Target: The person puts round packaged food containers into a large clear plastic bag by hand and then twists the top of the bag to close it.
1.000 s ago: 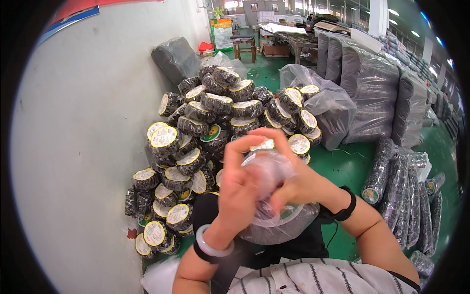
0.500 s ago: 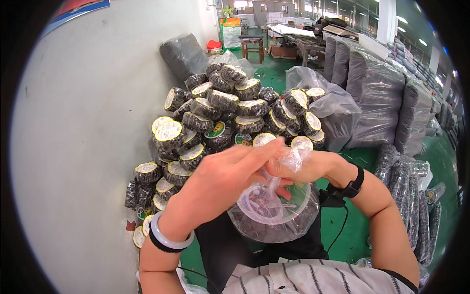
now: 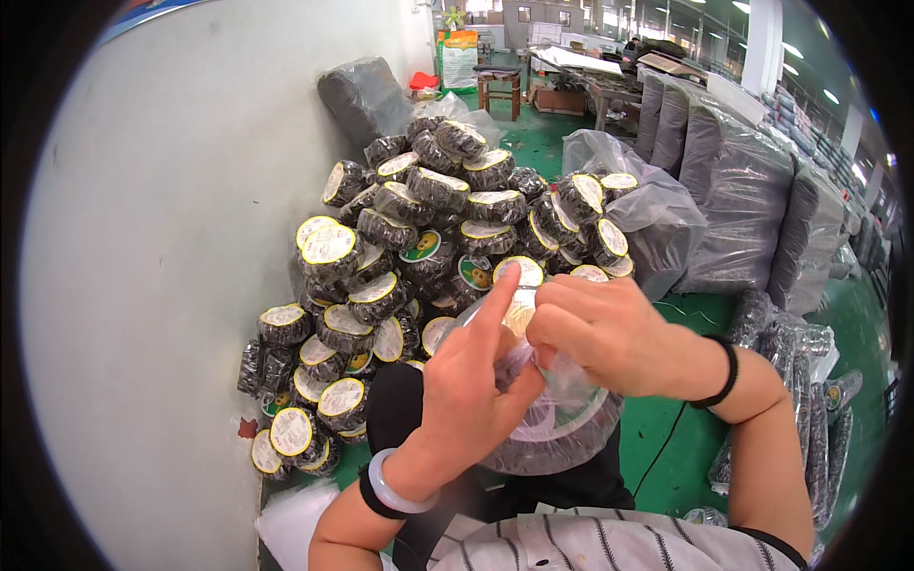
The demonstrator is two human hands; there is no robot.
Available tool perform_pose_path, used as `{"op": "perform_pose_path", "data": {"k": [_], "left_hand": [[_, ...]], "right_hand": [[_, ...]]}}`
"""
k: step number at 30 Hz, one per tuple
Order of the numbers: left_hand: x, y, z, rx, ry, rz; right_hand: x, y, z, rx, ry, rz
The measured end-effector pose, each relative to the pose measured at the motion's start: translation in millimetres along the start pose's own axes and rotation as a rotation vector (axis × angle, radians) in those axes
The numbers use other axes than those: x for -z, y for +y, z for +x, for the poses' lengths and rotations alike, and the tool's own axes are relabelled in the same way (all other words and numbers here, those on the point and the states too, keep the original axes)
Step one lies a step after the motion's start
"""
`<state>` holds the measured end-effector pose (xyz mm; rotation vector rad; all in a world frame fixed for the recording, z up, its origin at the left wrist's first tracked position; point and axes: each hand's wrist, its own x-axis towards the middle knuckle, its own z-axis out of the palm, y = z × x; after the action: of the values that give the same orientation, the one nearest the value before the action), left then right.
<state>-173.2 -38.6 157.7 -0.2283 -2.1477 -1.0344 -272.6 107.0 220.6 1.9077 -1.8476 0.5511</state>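
Observation:
On my lap rests a round dark bundle in a clear plastic bag (image 3: 562, 443), with a pale ring showing through its top. My left hand (image 3: 466, 385) is closed around the bag's gathered neck, its index finger pointing up. Right beside it, my right hand (image 3: 605, 333) is closed with its fingers curled at the neck. Something thin runs between the left index finger and the right fingers, too small to make out. A yellowish patch shows between the hands.
A heap of round, dark, plastic-wrapped packs (image 3: 438, 190) with white labels lies ahead and to the left, against the white wall (image 3: 171, 238). Large wrapped grey bundles (image 3: 733, 200) stand at the right. Long wrapped rolls (image 3: 809, 409) lie below them. A cable (image 3: 662, 443) crosses the green floor.
My left hand has moved lower and now pinches the bag's neck. My right hand has turned and curled beside it. More of the lower left packs shows.

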Motion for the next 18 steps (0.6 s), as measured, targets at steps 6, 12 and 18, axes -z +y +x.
{"op": "perform_pose_path", "data": {"k": [6, 12, 18], "left_hand": [[57.6, 5.1, 63.3, 0.15, -0.769, -0.152], [62.2, -10.7, 49.5, -0.889, -0.419, 0.601], [41.7, -36.8, 33.0, -0.351, -0.265, 0.356]], "right_hand": [[-8.6, 17.1, -4.5, 0.339, 0.198, -0.416], [0.8, 8.5, -31.2, 0.386, -0.073, -0.186], [-4.2, 8.3, -17.2, -0.65, 0.063, 1.227]]}}
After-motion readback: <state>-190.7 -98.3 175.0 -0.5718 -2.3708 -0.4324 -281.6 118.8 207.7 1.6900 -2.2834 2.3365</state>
